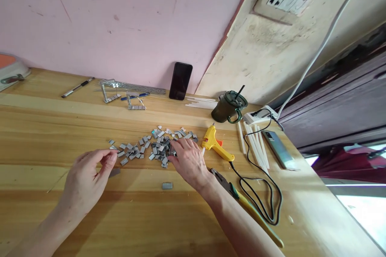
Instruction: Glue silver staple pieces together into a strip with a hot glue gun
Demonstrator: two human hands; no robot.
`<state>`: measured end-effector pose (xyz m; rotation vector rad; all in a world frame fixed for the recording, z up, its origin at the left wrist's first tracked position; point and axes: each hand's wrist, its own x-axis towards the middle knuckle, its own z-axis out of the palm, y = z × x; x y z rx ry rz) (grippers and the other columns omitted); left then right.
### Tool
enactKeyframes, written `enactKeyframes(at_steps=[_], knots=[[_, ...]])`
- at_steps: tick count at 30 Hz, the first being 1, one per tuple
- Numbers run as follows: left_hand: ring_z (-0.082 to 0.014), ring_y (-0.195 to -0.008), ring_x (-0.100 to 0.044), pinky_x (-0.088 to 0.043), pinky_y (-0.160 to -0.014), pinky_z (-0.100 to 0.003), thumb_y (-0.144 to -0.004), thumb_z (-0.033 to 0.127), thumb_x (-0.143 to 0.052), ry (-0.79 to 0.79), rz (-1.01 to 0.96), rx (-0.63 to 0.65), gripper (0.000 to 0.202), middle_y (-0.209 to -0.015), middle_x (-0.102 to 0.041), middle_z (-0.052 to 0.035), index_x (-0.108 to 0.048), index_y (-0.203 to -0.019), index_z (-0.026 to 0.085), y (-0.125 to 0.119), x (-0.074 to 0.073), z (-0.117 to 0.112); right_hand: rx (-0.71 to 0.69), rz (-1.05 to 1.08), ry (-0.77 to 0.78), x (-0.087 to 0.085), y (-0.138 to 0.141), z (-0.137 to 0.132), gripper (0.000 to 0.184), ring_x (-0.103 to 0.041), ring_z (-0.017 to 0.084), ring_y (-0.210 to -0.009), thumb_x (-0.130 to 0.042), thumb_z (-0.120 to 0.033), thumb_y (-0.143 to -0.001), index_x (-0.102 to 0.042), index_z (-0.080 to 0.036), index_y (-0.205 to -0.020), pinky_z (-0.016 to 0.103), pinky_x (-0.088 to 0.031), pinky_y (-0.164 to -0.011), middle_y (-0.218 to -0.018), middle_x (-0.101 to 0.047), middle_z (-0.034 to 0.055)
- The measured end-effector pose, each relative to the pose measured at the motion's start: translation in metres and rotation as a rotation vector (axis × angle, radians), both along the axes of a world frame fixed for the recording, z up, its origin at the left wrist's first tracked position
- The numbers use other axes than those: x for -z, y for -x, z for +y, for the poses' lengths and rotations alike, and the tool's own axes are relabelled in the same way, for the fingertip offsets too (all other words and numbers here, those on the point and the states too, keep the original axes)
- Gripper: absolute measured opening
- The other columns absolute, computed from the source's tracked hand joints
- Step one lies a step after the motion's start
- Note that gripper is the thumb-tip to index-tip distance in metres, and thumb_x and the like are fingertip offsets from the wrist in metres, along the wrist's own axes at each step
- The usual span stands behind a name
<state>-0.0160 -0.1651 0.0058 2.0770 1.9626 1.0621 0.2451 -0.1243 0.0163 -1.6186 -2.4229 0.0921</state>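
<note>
My left hand [89,174] hovers left of a heap of small grey metal pieces [163,146], thumb and forefinger pinched together. What sits between those fingertips, if anything, is too small to make out. Just beside that thumb a flat grey strip [114,172] shows on the table. My right hand [189,162] reaches down onto the heap's right side, thumb and forefinger apart with grey pieces showing between them; its fingertips are partly hidden. A single grey piece [167,185] lies apart in front of the heap.
Right of the heap lie a yellow glue gun [217,144], pliers [250,209], a looped black cable [279,209], white sticks [256,146] and a phone [279,150]. Behind stand a dark mug [224,108], another phone [181,81], small metal frames [136,107] and a pen [77,87].
</note>
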Motion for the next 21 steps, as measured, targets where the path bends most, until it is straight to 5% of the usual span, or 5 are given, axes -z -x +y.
enactKeyframes(at_steps=[10, 21], knots=[[-0.0235, -0.078, -0.070, -0.052, -0.077, -0.037, -0.094, 0.046, -0.044, -0.042, 0.037, 0.058, 0.029, -0.084, -0.077, -0.0041, -0.062, -0.086, 0.025, 0.000, 0.005, 0.002, 0.086, 0.105, 0.035, 0.000, -0.018, 0.013, 0.026, -0.066, 0.025, -0.085, -0.052, -0.005, -0.084, -0.070, -0.019, -0.096, 0.037, -0.052, -0.077, -0.093, -0.071, 0.0111], [-0.0211, -0.071, -0.068, -0.052, -0.068, -0.034, -0.096, 0.039, -0.043, -0.065, 0.054, 0.168, 0.030, -0.080, -0.073, -0.0053, -0.065, -0.089, 0.020, -0.009, 0.018, 0.000, 0.206, 0.593, 0.049, 0.013, -0.028, 0.031, 0.024, -0.067, 0.021, -0.075, -0.045, -0.021, -0.086, -0.069, -0.018, -0.089, 0.032, -0.053, -0.069, -0.083, -0.072, 0.0068]])
